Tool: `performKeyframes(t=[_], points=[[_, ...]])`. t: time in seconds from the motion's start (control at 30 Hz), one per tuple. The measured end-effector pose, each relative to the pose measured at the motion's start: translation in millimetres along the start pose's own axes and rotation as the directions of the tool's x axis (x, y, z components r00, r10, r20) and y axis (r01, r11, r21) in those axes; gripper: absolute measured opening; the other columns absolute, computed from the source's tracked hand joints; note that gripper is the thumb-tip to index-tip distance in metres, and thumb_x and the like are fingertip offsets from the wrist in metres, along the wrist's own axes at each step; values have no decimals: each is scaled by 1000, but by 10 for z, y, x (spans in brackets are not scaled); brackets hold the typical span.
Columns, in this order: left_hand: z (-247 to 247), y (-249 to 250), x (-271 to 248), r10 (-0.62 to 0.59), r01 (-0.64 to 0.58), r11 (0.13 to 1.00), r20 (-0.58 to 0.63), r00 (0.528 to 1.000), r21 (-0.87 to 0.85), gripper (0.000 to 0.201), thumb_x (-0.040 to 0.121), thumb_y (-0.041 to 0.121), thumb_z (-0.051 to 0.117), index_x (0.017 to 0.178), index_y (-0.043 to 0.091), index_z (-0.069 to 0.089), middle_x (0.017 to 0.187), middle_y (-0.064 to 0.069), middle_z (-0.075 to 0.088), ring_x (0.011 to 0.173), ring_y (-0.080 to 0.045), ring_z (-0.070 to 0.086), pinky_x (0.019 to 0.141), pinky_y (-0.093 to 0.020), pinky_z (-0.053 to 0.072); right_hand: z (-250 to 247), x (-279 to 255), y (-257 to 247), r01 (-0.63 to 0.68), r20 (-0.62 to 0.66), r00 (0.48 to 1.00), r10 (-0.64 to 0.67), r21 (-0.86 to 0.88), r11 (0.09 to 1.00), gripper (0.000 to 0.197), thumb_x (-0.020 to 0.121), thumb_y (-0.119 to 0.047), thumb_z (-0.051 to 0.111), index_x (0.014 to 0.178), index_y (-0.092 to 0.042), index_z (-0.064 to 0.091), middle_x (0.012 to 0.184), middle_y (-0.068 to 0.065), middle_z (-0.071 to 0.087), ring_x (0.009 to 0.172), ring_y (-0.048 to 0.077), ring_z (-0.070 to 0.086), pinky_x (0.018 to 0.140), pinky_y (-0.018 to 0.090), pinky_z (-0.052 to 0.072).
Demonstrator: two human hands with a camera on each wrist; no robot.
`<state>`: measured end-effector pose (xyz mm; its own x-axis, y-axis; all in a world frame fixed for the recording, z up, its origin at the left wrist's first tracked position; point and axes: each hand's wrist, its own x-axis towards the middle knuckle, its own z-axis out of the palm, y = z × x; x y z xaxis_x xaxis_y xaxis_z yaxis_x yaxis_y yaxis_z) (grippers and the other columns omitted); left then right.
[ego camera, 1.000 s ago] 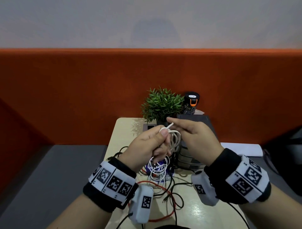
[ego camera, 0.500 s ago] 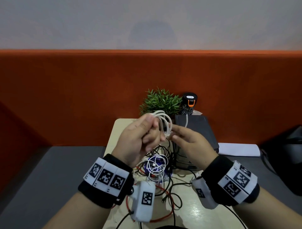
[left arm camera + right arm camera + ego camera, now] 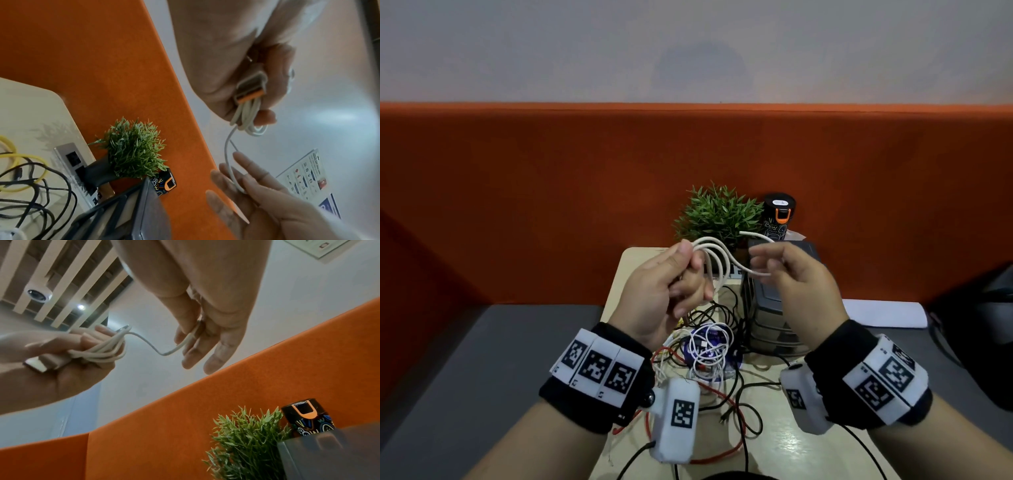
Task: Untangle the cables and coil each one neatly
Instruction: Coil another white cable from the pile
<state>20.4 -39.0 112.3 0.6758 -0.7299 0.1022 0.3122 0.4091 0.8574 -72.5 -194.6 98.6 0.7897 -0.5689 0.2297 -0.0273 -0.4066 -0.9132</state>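
Above the table, my left hand (image 3: 688,270) grips a small coil of white cable (image 3: 717,258), several loops wide. In the left wrist view its USB plug (image 3: 249,91) with an orange insert is pressed into the same hand. The free end arcs right to my right hand (image 3: 762,265), which pinches it between thumb and fingers (image 3: 192,335). Below the hands lies the tangle (image 3: 736,346): black cables, a red cable (image 3: 722,457), a thin white cable (image 3: 709,344) and a yellow cable (image 3: 22,156).
A potted green plant (image 3: 719,214) and a black patterned bottle (image 3: 779,216) stand at the table's far edge by the orange partition. A grey drawer unit (image 3: 770,310) is on the right, a socket panel (image 3: 75,162) near the plant. A white sheet (image 3: 880,313) lies farther right.
Both hands rose. The right hand drew away to the right with the free end, so a stretch of cable now spans between it and the coil.
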Motion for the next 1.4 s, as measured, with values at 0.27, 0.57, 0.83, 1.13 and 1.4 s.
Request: performKeyframes(t=[0.27,0.57,0.83,1.13,1.4], points=[[1,-70,41,22,-5,986,-103,994,167,31,96,28,37,75,7,46,43,5,23,34,-13,24,60,-25,46,-125,66,15,196,-28,956,-291,-678,708,14,88,-18,63,98,-18,73,72,-9,39,74,13,42,63,24,33],[86,-232,25,-6,17,967,-41,999,253,31,102,23,30,80,6,45,44,4,24,36,-15,25,64,-26,45,96,-11,-117,182,118,982,-149,-349,919,34,95,-23,54,128,-19,58,106,-8,57,95,1,48,74,5,32],[110,-172,-32,-43,39,994,40,998,105,31,91,32,38,76,7,47,46,2,24,35,-13,26,62,-24,46,177,-101,-121,12,204,978,-38,129,992,38,90,-18,62,127,-25,58,112,-12,67,105,-2,61,88,12,46],[-26,-146,-6,-152,152,988,199,968,17,28,92,29,41,77,6,49,43,3,31,34,-13,32,64,-28,46,162,-129,-121,-55,239,970,-38,370,928,19,83,7,62,92,-7,70,75,0,71,66,9,64,62,18,50],[-49,-110,21,-71,11,916,136,988,402,22,86,29,55,83,10,64,70,-8,63,67,-26,62,62,-35,44,171,-117,-144,-51,89,996,16,408,912,21,80,11,62,84,-9,68,72,3,70,62,9,63,55,19,50]])
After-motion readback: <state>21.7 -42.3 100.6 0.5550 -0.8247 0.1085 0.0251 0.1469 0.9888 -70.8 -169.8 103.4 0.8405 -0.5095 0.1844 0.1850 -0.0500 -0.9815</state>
